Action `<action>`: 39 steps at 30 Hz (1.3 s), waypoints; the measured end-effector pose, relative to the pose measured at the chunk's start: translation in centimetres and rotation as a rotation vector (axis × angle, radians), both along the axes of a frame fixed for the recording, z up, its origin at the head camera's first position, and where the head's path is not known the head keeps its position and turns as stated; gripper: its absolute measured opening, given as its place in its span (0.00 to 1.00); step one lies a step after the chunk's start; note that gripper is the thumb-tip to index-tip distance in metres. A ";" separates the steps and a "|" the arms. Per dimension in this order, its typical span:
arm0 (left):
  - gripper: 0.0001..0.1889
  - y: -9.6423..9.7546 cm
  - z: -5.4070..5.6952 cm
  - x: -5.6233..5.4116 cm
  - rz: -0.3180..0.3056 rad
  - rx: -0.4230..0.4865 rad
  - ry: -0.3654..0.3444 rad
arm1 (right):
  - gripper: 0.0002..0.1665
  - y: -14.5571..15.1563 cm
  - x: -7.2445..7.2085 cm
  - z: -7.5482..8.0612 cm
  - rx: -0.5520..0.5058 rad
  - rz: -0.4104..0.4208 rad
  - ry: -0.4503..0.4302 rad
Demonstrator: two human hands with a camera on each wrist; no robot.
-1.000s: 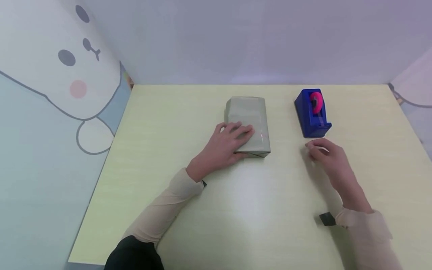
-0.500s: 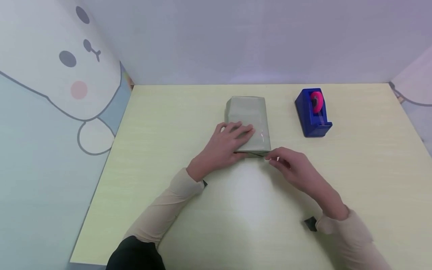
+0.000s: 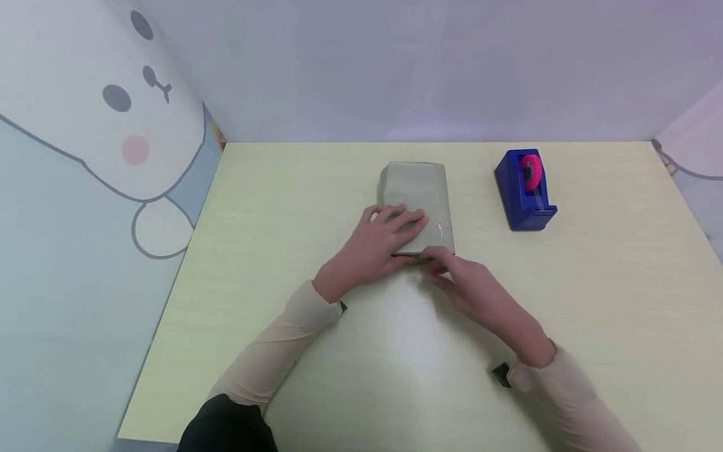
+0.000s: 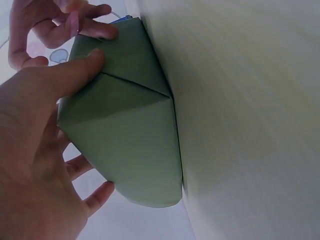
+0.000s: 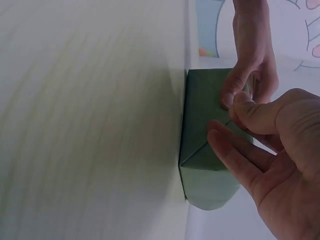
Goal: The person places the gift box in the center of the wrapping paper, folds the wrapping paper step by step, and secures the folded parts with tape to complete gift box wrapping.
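A package wrapped in grey-green paper lies on the table, its folded end flap towards me. My left hand rests on it, fingers spread over the top and thumb pressing the folded end. At that same end is my right hand, its thumb and fingers bent close to the flap, near the left thumb. A small translucent pinkish strip of tape shows at the right fingers in the left wrist view. The right wrist view shows the right fingertips over the flap's seam; the strip cannot be made out there.
A blue tape dispenser with a pink roll stands to the right of the package, near the back of the pale wooden table. Behind the table rises a plain wall; a cartoon-printed panel is on the left.
My right hand has moved left from in front of the tape dispenser to the near end of the package. My left hand and the package have stayed in place.
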State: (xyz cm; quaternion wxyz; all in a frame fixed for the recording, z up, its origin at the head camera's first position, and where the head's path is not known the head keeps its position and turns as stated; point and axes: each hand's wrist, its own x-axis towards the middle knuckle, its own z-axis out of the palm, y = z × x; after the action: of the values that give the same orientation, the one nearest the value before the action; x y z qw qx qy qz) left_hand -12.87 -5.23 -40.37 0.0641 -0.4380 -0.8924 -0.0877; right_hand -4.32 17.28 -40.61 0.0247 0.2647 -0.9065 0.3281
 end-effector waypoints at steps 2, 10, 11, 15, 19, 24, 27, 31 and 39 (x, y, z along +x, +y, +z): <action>0.38 0.0 0.0 -0.1 -0.001 -0.003 -0.002 | 0.28 -0.3 -0.1 -0.1 0.014 -0.002 0.033; 0.40 -0.2 -0.2 -0.3 -0.002 -0.035 -0.016 | 0.21 -1.1 -0.7 -0.4 0.059 -0.010 0.150; 0.40 -0.2 -0.2 -0.2 -0.003 -0.038 -0.015 | 0.20 -1.2 -0.7 -0.5 0.059 -0.009 0.154; 0.39 -0.2 -0.2 -0.3 -0.007 -0.037 -0.002 | 0.19 -1.4 -0.7 -0.4 0.069 -0.017 0.161; 0.40 -0.2 -0.2 -0.3 -0.012 -0.032 0.012 | 0.20 -1.9 -0.7 -0.2 0.097 -0.044 0.166; 0.43 -0.4 -0.2 -0.3 -0.022 -0.049 0.009 | 0.20 -2.9 -0.5 -0.1 0.114 -0.103 0.175; 0.44 -0.4 -0.2 -0.3 -0.025 -0.057 0.003 | 0.19 -3.6 -0.4 0.0 0.119 -0.152 0.168; 0.42 -0.4 -0.3 -0.3 -0.018 -0.050 0.004 | 0.17 -4.4 -0.3 0.1 0.136 -0.239 0.138; 0.40 -0.3 -0.4 -0.2 -0.017 -0.025 0.012 | 0.19 -5.7 0.4 0.7 0.166 -0.370 0.054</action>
State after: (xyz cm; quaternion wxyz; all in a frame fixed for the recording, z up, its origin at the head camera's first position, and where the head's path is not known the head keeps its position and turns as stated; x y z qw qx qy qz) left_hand -13.08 -5.56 -40.74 0.0633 -0.4471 -0.8892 -0.0744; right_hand -3.96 11.62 -39.95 0.0870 0.1035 -0.9626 0.2347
